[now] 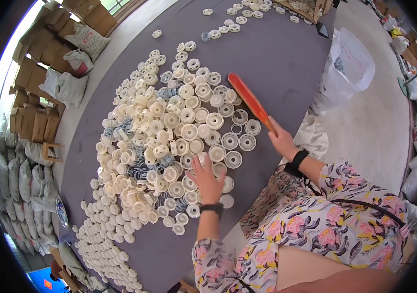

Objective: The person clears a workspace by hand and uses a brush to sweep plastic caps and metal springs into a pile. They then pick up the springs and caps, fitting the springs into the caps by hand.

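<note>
Gripping a long red brush-like tool [248, 98] by its narrow end, the right hand [283, 141] sits just beyond the right side of the heap; from where I stand, its fingers look wrapped closely around the handle. The tool slants up and left over bare grey tabletop [282, 53], its broad end near the outermost white plastic parts [171, 120]. I cannot tell whether its underside meets the table.

Over the near right edge of those parts is the left hand [209, 185], palm down, fingers spread, with pale rounds under and around the fingertips. It pinches nothing that I can see, and whether it presses on them or hovers is unclear.

The parts lie in a broad, jumbled pile, with grey-blue metal rings [142, 171] showing in clumps among them. Flatter white caps [103, 222] cover the table toward the lower left.

To my eye the step in hand is working loose pieces at the pile's edge, the tool on one side and the open hand on the other. A next move there would call for a low, level tool and gentle fingers, since the rounds could roll or scatter.
</note>
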Tool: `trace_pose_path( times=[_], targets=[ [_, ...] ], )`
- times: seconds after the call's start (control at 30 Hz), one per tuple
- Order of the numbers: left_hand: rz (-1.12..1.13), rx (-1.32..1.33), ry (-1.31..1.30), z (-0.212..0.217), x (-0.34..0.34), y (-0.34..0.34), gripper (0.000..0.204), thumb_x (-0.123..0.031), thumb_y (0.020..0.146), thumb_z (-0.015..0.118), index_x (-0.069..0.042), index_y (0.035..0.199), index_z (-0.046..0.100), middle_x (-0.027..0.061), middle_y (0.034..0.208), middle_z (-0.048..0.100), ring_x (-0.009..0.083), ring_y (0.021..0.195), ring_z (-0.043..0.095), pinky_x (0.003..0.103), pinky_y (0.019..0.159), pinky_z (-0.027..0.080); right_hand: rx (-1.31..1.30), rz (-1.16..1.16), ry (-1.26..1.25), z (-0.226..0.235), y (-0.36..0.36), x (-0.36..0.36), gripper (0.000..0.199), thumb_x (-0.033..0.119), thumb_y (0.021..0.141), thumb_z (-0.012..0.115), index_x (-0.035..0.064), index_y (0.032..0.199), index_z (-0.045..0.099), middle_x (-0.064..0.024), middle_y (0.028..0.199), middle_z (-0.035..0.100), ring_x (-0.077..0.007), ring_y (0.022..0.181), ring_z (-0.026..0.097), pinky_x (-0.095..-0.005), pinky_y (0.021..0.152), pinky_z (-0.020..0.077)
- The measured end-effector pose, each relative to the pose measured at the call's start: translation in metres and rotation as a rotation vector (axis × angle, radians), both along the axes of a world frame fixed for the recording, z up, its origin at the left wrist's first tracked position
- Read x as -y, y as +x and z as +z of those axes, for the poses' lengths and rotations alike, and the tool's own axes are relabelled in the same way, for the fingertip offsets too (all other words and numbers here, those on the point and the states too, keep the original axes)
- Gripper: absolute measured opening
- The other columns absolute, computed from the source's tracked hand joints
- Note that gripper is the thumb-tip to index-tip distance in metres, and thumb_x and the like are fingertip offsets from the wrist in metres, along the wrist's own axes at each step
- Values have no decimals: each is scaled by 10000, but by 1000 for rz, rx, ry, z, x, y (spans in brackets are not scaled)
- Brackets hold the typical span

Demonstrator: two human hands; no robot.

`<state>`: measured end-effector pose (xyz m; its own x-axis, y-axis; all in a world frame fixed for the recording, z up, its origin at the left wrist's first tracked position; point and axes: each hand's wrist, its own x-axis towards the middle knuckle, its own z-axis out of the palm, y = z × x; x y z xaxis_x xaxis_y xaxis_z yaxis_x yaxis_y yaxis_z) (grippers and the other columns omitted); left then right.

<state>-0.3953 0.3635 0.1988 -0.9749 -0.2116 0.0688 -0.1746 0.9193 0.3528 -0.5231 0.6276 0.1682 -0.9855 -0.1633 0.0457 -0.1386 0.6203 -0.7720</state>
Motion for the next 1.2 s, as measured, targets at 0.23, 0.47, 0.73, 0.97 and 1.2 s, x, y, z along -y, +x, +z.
trace_pose_path(
  times=[0.23, 0.47, 0.73, 0.97, 1.2],
  targets=[
    [51, 223, 99, -41, -52, 129, 762, -464, 767, 659, -167, 1401, 359, 251, 1462, 186, 435, 1366, 140, 666, 1024, 91, -202, -138, 429, -21, -40, -45, 656, 120, 821, 542, 229, 1423, 306, -156, 904, 592, -366, 805, 589, -441, 723, 484],
    [105, 75, -76, -72, -13, 97, 623, -413, 766, 673, -213, 1323, 476, 256, 1445, 225, 424, 1355, 177, 656, 1031, 101, -350, 17, 533, -24, -42, 12, 691, 204, 783, 636, 163, 1403, 333, -155, 1142, 507, -329, 1050, 509, -442, 885, 427],
    [1058, 161, 88, -68, -4, 185, 1201, -547, 573, 792, -97, 1465, 126, 300, 1476, -5, 472, 1371, 49, 638, 1058, 52, -151, 756, 443, -30, 70, 92, 1009, 584, 607, 731, 182, 1426, 299, -242, 1447, 206, -473, 1352, 111, -672, 1021, 132],
    [1074, 187, 104, -89, 71, 174, 1229, -602, 502, 797, -107, 1451, 195, 324, 1467, -3, 485, 1363, 64, 652, 1053, 73, -130, 864, 438, -47, 112, 169, 1058, 608, 564, 746, 244, 1436, 271, -240, 1486, 78, -498, 1359, -16, -740, 970, 93],
    [873, 119, 144, -84, 144, 178, 1191, -531, 491, 830, -167, 1448, 220, 260, 1490, 13, 482, 1356, 93, 644, 1054, 96, -134, 794, 472, -56, 128, 224, 1052, 603, 620, 712, 171, 1450, 230, -203, 1497, 113, -467, 1373, 17, -728, 980, 113]
  ],
)
